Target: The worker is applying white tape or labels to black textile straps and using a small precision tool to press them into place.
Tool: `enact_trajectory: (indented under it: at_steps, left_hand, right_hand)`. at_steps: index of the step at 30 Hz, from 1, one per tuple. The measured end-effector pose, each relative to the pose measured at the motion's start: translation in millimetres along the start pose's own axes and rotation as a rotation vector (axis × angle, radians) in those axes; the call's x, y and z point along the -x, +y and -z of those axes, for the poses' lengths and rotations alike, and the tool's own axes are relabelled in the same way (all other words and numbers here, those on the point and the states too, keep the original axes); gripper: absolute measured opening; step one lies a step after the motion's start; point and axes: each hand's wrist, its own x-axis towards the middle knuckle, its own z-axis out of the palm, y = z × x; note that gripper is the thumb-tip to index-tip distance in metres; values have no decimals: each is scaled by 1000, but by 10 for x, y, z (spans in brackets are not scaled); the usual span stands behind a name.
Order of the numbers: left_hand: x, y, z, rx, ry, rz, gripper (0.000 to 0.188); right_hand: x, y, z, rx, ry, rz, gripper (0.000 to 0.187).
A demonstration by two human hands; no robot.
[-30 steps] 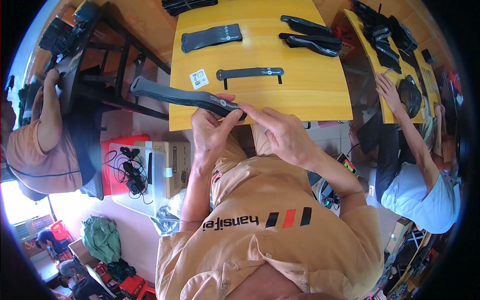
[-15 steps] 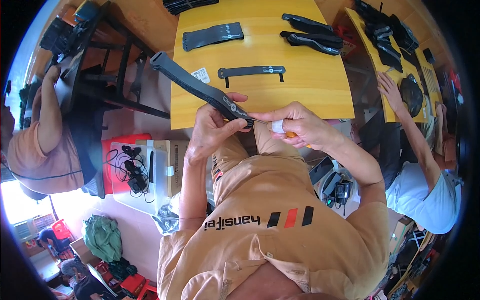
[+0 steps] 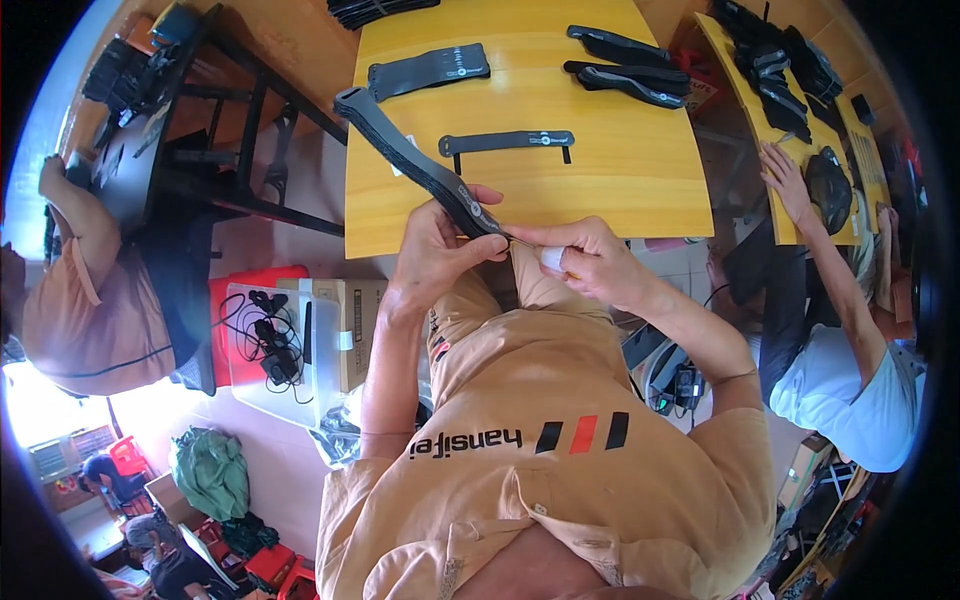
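Note:
My left hand (image 3: 430, 252) is closed around the lower end of a bundle of dark grey straps (image 3: 405, 155) with pale print, its thumb on top. The bundle slants up and left over the table's near edge. My right hand (image 3: 605, 265), with white tape on a finger, meets the held end. Its fingers are closed on a thin tool, now mostly hidden; an orange handle showed in the earlier frame. On the yellow table (image 3: 630, 200) lie a single strap (image 3: 505, 143) with two short black tabs, a flat stack of straps (image 3: 430, 70), and folded straps (image 3: 630, 82) at the right.
A dark bundle (image 3: 380, 10) sits at the table's far edge. To the left are a black-framed table (image 3: 265, 200), a person in an orange shirt (image 3: 95, 320), and a clear bin (image 3: 285, 390) with cables. Another person's hand (image 3: 785, 180) rests on the right-hand table.
The strap bundle's far end has swung right and up, steepening its slant. My right hand has turned and shifted slightly, so the orange handle no longer shows. Table straps lie unmoved.

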Motion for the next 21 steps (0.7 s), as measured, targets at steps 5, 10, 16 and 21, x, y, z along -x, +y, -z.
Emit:
enact_trajectory:
  at_steps: [5, 10, 16, 21]
  left_hand:
    - [6, -5, -21, -47, -48, 13, 44]
    - [10, -19, 16, -79, -97, 15, 45]
    - [8, -40, 23, -10, -140, 41, 45]
    - [12, -2, -14, 11, -92, 52, 45]
  right_hand:
    - [22, 58, 60, -18, -23, -36, 42]
    - [47, -17, 54, -75, -47, -114, 42]
    - [86, 53, 33, -166, -60, -158, 43]
    - [110, 86, -42, 37, 29, 42, 42]
